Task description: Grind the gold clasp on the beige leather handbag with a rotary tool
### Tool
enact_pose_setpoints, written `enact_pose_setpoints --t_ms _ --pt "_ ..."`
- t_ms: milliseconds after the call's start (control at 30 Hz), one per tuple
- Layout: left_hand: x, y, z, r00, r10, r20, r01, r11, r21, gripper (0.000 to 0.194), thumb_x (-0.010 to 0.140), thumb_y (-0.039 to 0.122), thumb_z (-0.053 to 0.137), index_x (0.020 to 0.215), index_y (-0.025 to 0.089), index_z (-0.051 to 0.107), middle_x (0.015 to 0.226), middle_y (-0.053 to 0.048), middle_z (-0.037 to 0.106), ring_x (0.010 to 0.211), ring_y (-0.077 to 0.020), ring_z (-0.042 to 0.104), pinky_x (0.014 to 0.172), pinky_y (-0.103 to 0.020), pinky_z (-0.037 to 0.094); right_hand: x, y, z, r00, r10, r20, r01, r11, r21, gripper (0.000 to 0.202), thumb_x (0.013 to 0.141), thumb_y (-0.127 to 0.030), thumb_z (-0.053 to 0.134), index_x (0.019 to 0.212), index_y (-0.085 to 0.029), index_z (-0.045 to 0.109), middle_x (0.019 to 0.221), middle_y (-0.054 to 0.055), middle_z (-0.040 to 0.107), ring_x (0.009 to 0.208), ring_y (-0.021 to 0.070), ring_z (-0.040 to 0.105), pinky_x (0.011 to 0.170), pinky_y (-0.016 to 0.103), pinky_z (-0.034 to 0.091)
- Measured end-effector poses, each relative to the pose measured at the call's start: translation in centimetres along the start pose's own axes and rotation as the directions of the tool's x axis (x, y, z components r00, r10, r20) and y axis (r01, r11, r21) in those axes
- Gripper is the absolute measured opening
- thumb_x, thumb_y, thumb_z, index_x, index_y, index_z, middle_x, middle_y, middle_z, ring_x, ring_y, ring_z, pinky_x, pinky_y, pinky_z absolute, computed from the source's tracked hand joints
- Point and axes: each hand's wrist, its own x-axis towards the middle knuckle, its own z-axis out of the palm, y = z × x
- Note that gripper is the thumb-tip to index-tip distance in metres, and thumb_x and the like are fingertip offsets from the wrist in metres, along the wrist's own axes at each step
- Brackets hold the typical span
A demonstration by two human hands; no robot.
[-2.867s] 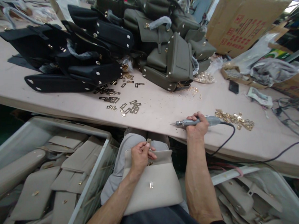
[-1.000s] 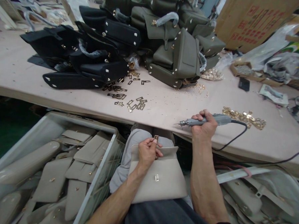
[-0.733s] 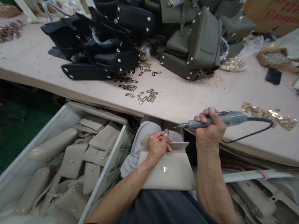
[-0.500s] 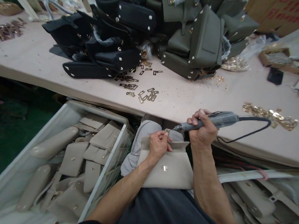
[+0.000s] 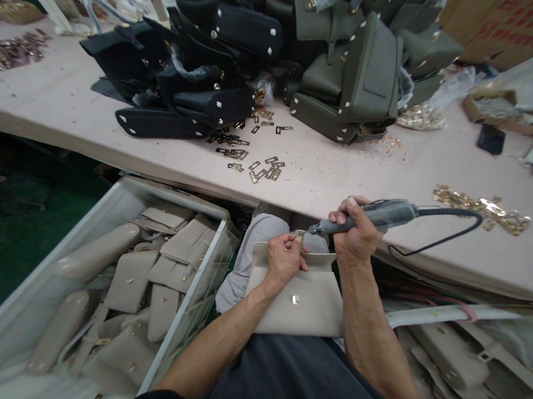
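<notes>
Since the earlier frames, the right hand (image 5: 355,236) has brought the electric screwdriver (image 5: 370,216) off the table (image 5: 43,116) edge, tip now at the gold clasp plate (image 5: 299,234). Left to right: bin of beige bag parts (image 5: 132,278); left hand (image 5: 284,259) pinching the plate on the beige bag (image 5: 298,293) in the lap; right hand clenched round the tool. Fastening appears barely begun. Screwdriver's long axis lies near horizontal, tip pointing left.
</notes>
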Motion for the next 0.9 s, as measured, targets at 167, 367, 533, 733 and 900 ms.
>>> enact_pose_setpoints --t_ms 167,367,533,733,900 --pt "0.0 0.1 0.0 1.0 -0.01 0.004 0.01 1.0 0.0 0.033 0.091 0.047 0.064 0.085 0.014 0.063 0.074 -0.01 0.075 0.034 -0.0147 0.058 0.029 -0.019 0.036 -0.9 0.0 0.6 0.996 -0.054 0.074 0.057 0.998 -0.037 0.028 0.075 -0.024 0.088 0.088 -0.018 0.064 0.067 -0.005 0.051 0.048 0.0097 0.046 0.051 0.024 0.049" --pt "-0.1 0.2 -0.1 1.0 0.016 0.026 -0.016 1.0 -0.02 0.035 0.091 0.047 0.063 0.085 0.013 0.065 0.07 -0.009 0.073 0.031 -0.0129 0.053 0.027 -0.019 0.033 -1.9 0.5 0.6 0.94 -0.141 0.309 0.191 0.972 -0.138 0.018 0.084 -0.025 0.085 0.092 -0.019 0.07 0.07 -0.002 0.058 0.046 0.0126 0.051 0.046 0.026 0.047" --pt "-0.6 0.1 -0.2 0.996 0.065 0.056 -0.063 0.998 -0.029 0.033 0.093 0.043 0.059 0.09 0.011 0.066 0.071 -0.008 0.072 0.031 -0.012 0.053 0.027 -0.018 0.033 -1.8 0.0 0.3 0.89 -0.059 0.453 0.14 0.979 -0.147 0.017 0.086 -0.025 0.085 0.093 -0.02 0.07 0.074 -0.002 0.06 0.046 0.012 0.051 0.046 0.026 0.045" --pt "-1.1 0.0 -0.4 0.99 0.104 0.092 -0.104 0.995 -0.007 0.031 0.096 0.042 0.058 0.089 0.012 0.067 0.068 -0.006 0.07 0.034 -0.013 0.056 0.029 -0.017 0.035 -1.6 -0.2 0.2 0.855 0.068 0.514 0.054 0.974 -0.218 0.024 0.081 -0.027 0.091 0.092 -0.017 0.073 0.076 0.001 0.06 0.047 0.0115 0.051 0.043 0.023 0.042" --pt "-1.0 0.1 -0.1 0.995 0.079 0.053 -0.076 0.996 -0.053 0.033 0.094 0.044 0.06 0.085 0.013 0.066 0.067 -0.006 0.069 0.033 -0.0128 0.055 0.029 -0.018 0.034 -1.9 -0.1 0.6 0.867 0.037 0.497 0.07 0.978 -0.196 0.022 0.081 -0.026 0.09 0.089 -0.017 0.072 0.077 0.001 0.06 0.047 0.0112 0.05 0.044 0.024 0.043"
